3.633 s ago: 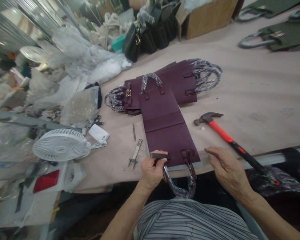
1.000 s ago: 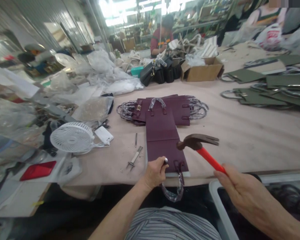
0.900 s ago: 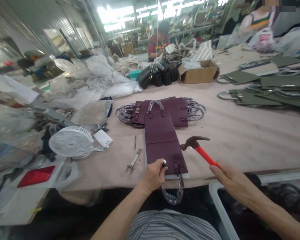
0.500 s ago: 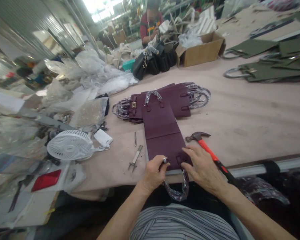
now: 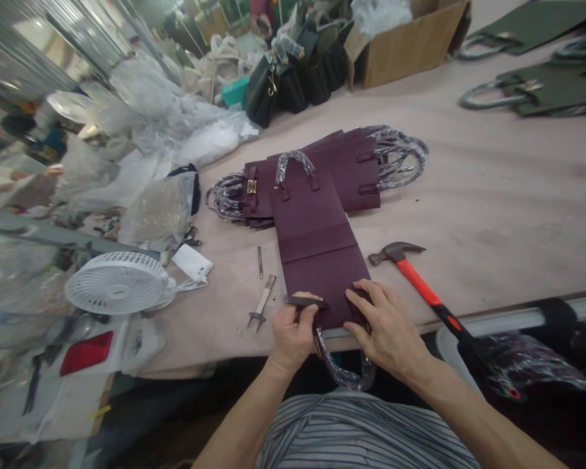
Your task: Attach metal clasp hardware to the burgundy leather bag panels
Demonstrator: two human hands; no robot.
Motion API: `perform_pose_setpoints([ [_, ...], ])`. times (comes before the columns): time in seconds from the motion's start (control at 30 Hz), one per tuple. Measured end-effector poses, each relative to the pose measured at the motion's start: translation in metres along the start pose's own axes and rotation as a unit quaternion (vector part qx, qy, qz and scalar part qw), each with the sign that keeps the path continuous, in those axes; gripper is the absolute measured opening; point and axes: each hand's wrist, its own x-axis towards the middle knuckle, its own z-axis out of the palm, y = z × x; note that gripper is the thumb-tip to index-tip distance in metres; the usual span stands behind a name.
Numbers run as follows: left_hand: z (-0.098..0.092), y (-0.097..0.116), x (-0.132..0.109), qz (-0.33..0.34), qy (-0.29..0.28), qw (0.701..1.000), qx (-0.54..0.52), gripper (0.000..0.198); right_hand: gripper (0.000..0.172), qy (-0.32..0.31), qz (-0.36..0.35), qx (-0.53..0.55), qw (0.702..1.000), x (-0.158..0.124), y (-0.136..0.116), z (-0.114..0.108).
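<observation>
A burgundy bag panel (image 5: 317,225) lies lengthwise before me, with a plastic-wrapped handle at each end. The near handle (image 5: 344,374) hangs over the table's front edge. My left hand (image 5: 295,332) pinches a dark flat strap (image 5: 305,301) between thumb and fingers, at the panel's near left corner. On the near right corner rests my right hand (image 5: 388,322), its fingers spread and its thumb apart from them, around a dark handle tab that it partly hides. A claw hammer (image 5: 417,280) with an orange and black handle lies to the right of that hand.
More burgundy panels (image 5: 366,166) are stacked behind. Left of the panel lie a metal rod (image 5: 260,262) and a pronged tool (image 5: 262,303). A white fan (image 5: 117,283) stands further left. Black bags (image 5: 290,88), a cardboard box (image 5: 410,49) and green panels (image 5: 561,85) occupy the back.
My left hand has turned slightly, and the dark strap now shows above its fingers. The right hand stays on the near right corner. The view has tipped downward.
</observation>
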Motion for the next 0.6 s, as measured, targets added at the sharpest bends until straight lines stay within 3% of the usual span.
perform_pose_setpoints([
  [0.07,0.001,0.000,0.000,-0.052,0.015,0.998,-0.017,0.012,0.044,0.004,0.003,0.008,1.000,0.000,0.000,0.001],
  [0.17,0.001,0.005,0.003,-0.018,-0.019,1.000,-0.008,0.010,0.045,0.005,0.005,0.011,1.000,-0.001,0.000,0.002],
  [0.37,0.006,0.013,0.007,0.032,-0.037,0.999,0.002,0.010,0.047,-0.002,0.010,-0.004,1.000,-0.002,-0.003,0.001],
  [0.6,0.008,0.012,0.006,0.038,-0.041,0.998,0.039,0.012,0.046,0.005,0.013,0.013,1.000,-0.003,-0.002,0.001],
])
